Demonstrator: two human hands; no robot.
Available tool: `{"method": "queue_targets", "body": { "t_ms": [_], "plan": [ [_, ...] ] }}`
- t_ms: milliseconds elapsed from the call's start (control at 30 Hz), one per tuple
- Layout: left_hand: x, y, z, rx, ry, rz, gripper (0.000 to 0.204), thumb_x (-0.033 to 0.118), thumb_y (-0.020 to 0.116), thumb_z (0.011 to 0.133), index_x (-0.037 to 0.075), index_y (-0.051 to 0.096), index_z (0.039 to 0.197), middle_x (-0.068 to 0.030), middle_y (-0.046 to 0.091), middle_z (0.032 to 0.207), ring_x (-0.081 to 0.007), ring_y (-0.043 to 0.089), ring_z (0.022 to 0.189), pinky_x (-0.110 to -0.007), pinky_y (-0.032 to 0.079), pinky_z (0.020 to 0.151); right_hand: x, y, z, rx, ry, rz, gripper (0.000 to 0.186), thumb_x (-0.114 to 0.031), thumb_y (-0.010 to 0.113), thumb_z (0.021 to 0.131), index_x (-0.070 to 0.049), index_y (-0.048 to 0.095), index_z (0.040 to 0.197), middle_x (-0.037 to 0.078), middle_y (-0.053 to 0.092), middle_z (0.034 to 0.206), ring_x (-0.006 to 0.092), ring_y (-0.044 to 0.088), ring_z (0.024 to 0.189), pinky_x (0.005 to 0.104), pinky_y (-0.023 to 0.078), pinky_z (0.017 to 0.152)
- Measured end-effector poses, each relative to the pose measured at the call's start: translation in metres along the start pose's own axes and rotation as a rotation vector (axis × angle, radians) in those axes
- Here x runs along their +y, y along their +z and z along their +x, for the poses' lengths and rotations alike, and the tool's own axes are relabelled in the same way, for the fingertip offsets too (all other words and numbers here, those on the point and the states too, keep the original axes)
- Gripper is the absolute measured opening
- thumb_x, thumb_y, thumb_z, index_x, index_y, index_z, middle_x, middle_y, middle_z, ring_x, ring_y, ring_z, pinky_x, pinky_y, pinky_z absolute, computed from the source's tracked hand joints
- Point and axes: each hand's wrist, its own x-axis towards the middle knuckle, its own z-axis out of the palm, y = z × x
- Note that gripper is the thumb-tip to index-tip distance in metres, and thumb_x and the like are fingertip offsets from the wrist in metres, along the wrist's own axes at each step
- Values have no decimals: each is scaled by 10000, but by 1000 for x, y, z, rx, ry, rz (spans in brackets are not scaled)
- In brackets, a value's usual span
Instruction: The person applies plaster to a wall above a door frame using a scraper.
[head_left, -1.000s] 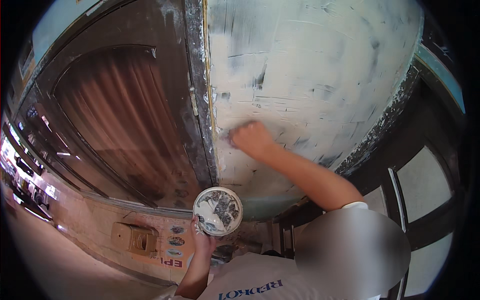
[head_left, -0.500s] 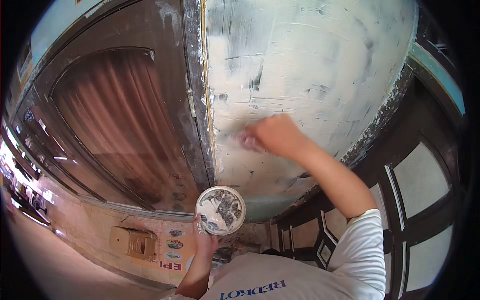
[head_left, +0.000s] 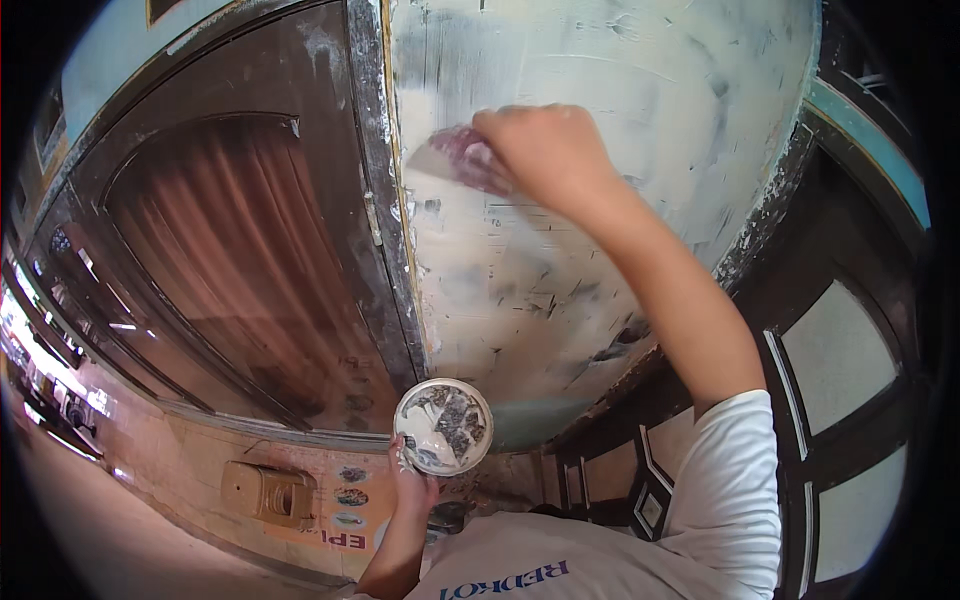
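Observation:
My right hand (head_left: 550, 155) is closed round a putty knife (head_left: 468, 158) with a reddish, white-smeared grip, slightly blurred. Its pale flat blade lies against the wall (head_left: 620, 110), close to the door frame's edge. The wall bears an uneven whitish coat with grey streaks and dark specks. Lower down, my left hand (head_left: 413, 480) grips a round tub (head_left: 488, 432) by its near left side, fingers round the rim and underside. White putty (head_left: 428, 425) covers part of the tub's inside, and grey-black patches show beside it.
A dark wooden door (head_left: 325, 200) with a reddish-brown curtain (head_left: 235, 220) behind its arched pane stands on the left. On the right is a dark panelled door (head_left: 770, 300). A tan plastic stool (head_left: 268, 492) sits on the floor beside a printed orange mat (head_left: 350, 510).
My right hand has moved up the wall with the putty knife, whose blade now shows more plainly. The left hand and tub have stayed nearly in place.

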Motion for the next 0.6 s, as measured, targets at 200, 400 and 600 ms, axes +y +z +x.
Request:
{"method": "queue_targets", "body": {
  "t_ms": [200, 400, 600],
  "plan": [
    [-1, -9, 2, 51, -25, -35, 389, 312, 391, 935, 90, 446, 1250, -78, 515, 1240, -241, 504, 1143, -387, 393, 983, 15, -16, -62, -120, 145, 347, 195, -261, 584, 838, -113, 608, 963, 112, 637, 779, 331, 614, 735, 420, 482, 620],
    [-13, -7, 2, -15, -1, 17, 396, 333, 430, 916, 91, 476, 1227, -60, 526, 1245, -233, 498, 1153, -382, 388, 992, -34, 112, -229, -339, 360, 679, 222, -232, 599, 837, -107, 530, 1008, 130, 625, 796, 364, 609, 713, 455, 477, 622],
    [-20, 11, -6, 36, -39, 70, 413, 337, 442, 913, 102, 450, 1253, -66, 506, 1266, -236, 485, 1171, -388, 380, 1003, -60, 170, -247, -355, 525, 497, 278, -227, 618, 806, -104, 503, 1027, 149, 627, 763, 367, 617, 722, 482, 478, 630]
  ]
}}
